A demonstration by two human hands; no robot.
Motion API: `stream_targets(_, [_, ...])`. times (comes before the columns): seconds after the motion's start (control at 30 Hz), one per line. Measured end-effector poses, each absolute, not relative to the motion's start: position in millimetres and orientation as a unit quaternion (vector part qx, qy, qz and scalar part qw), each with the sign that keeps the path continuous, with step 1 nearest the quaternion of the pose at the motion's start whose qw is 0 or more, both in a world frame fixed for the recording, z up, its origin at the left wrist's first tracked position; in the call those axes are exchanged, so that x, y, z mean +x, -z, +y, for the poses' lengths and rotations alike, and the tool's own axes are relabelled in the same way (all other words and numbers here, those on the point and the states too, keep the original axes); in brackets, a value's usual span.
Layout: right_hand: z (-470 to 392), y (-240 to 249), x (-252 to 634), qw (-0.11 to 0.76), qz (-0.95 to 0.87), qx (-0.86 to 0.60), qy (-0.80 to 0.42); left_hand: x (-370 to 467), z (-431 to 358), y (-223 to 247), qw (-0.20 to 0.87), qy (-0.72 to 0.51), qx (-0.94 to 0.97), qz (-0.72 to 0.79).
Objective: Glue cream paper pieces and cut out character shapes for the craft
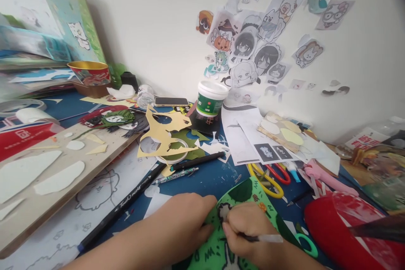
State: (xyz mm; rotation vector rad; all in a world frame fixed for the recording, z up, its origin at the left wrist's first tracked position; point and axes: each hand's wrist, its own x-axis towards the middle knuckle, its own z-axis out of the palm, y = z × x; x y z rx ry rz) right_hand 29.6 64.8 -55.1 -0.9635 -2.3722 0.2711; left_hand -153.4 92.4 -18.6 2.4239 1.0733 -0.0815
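A green painted sheet (211, 246) lies at the bottom centre, with dark green patches, small orange flowers and outlined grey-white figures. At its left edge my left hand (190, 215) is closed, its fingers curled against the sheet. My right hand (245, 228) is closed around a slim pen (270, 238), whose pale end points right. The pen's tip is hidden by my fingers, beside a black-outlined grey figure near the middle of the sheet.
Yellow scissors (274, 189) and red handles lie just beyond the sheet. A black marker (126, 206) and a board with white cut-outs (60, 177) are left. A white-green tub (211, 98) stands at the back, a red pouch (332, 228) at right. Drawings (247, 44) cover the wall.
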Motion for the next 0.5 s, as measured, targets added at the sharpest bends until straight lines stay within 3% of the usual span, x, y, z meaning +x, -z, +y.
stream_targets(0.5, [65.9,60.0,29.7,0.266,-0.873,-0.396,-0.099,-152.5,93.6,18.7,0.252,0.039,0.884,0.393])
